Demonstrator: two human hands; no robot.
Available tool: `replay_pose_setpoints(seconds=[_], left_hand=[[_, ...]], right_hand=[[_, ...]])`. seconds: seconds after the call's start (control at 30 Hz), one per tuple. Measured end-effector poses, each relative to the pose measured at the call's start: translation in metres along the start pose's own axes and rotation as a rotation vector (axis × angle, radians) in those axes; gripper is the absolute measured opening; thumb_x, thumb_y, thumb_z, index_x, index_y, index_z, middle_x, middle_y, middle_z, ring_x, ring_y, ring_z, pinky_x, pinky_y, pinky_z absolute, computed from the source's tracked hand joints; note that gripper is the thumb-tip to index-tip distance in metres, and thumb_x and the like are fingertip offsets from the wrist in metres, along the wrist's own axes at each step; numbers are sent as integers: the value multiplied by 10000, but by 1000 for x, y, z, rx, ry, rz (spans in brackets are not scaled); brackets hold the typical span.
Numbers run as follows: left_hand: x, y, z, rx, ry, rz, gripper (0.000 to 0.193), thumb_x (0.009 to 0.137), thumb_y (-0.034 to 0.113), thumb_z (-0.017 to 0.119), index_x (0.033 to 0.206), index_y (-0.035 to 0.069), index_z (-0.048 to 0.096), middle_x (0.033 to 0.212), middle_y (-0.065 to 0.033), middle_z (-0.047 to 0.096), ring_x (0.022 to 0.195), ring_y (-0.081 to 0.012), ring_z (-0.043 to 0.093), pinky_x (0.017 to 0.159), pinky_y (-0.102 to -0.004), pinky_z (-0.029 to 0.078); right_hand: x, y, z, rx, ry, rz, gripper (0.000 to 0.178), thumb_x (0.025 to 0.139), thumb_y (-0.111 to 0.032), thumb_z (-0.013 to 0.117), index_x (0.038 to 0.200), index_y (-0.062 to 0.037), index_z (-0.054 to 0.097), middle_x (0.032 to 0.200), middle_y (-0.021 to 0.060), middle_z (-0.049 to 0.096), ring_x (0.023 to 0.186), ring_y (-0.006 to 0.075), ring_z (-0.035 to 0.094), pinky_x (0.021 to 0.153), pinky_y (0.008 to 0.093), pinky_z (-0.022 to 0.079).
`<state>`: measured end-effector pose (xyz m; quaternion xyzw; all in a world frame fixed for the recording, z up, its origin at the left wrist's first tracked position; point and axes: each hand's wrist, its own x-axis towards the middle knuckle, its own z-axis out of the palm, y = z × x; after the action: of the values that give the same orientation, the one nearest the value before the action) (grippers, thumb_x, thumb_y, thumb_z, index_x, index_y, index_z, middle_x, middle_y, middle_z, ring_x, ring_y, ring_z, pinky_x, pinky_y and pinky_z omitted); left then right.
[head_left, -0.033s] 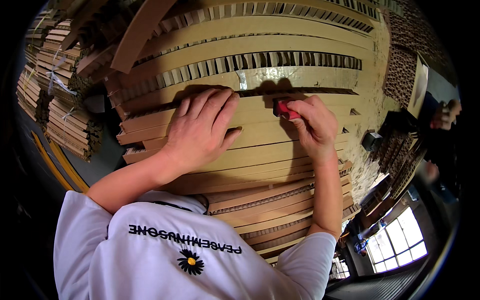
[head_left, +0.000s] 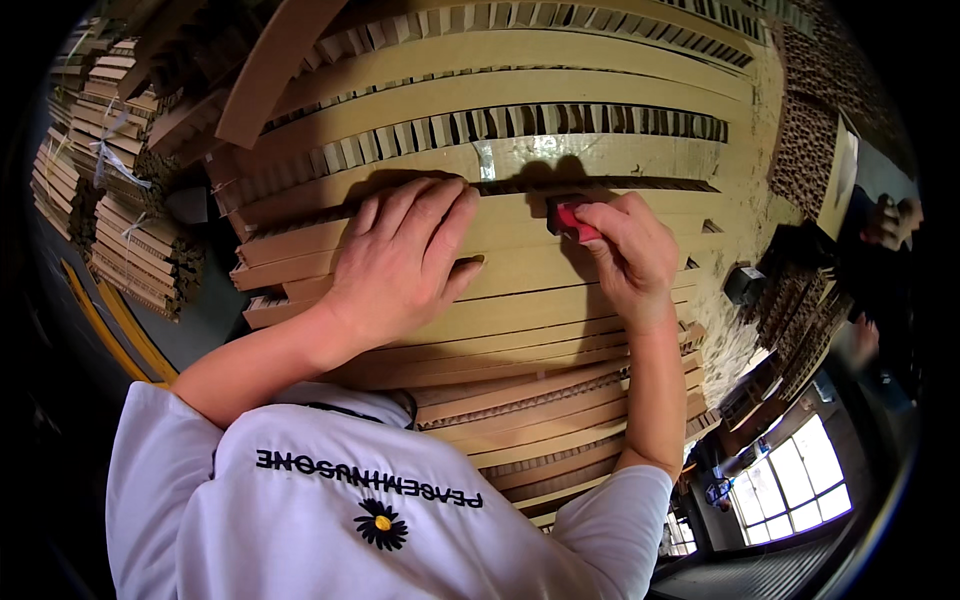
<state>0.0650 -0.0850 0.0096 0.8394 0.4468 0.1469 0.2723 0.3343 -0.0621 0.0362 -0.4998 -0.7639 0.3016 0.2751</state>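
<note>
Flat on the tan cardboard strips (head_left: 530,265), my left hand (head_left: 405,255) lies with its fingers stretched out, its fingertips near a dark gap between two strips. To its right, my right hand (head_left: 635,255) is closed around a small red and black hand tool (head_left: 572,217). The tool's black end is low over the strips, just below that gap; whether it touches them I cannot tell. Past the gap lies a strip with shiny tape (head_left: 560,157) on it, and beyond that a strip with its honeycomb core (head_left: 560,120) facing up.
Tied bundles of strips (head_left: 135,245) are stacked at the left, beside yellow floor lines (head_left: 115,325). A loose cardboard strip (head_left: 265,80) slants across the far left. A small black box (head_left: 742,285) sits to the right. Another person's hand (head_left: 885,222) shows at the far right.
</note>
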Motion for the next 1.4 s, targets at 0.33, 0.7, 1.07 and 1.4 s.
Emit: replay_pose_setpoints(seconds=[0.33, 0.7, 1.07, 1.4], left_hand=[[1, -1, -1, 6, 0, -9, 746, 721, 268, 831, 1368, 17, 558, 1360, -131, 568, 1213, -313, 552, 995, -440, 434], [5, 0, -4, -53, 0, -40, 678, 700, 222, 823, 1327, 75, 612, 1372, -110, 569, 1181, -305, 563, 968, -433, 438], [2, -3, -2, -34, 8, 13, 628, 704, 173, 819, 1308, 186, 647, 1367, -94, 573, 1160, -304, 569, 935, -415, 442], [2, -3, 0, -52, 32, 41, 656, 708, 147, 813, 1333, 166, 617, 1353, -120, 567, 1159, -335, 572, 935, -440, 446]], right_hand=[[4, 0, -4, -81, -96, 14, 179, 855, -86, 782, 1013, -21, 727, 769, 92, 627, 656, 223, 614, 557, 301, 480], [12, -8, -5, -122, -124, 42, 229, 780, 15, 797, 997, -29, 739, 796, 101, 641, 657, 220, 620, 562, 296, 480], [17, -9, -3, -50, -133, 83, 326, 704, 97, 759, 1001, -33, 716, 782, 85, 598, 653, 236, 610, 558, 328, 484], [13, -9, -6, -33, -122, 110, 274, 767, 70, 747, 1014, -42, 707, 763, 76, 580, 615, 243, 578, 534, 341, 464]])
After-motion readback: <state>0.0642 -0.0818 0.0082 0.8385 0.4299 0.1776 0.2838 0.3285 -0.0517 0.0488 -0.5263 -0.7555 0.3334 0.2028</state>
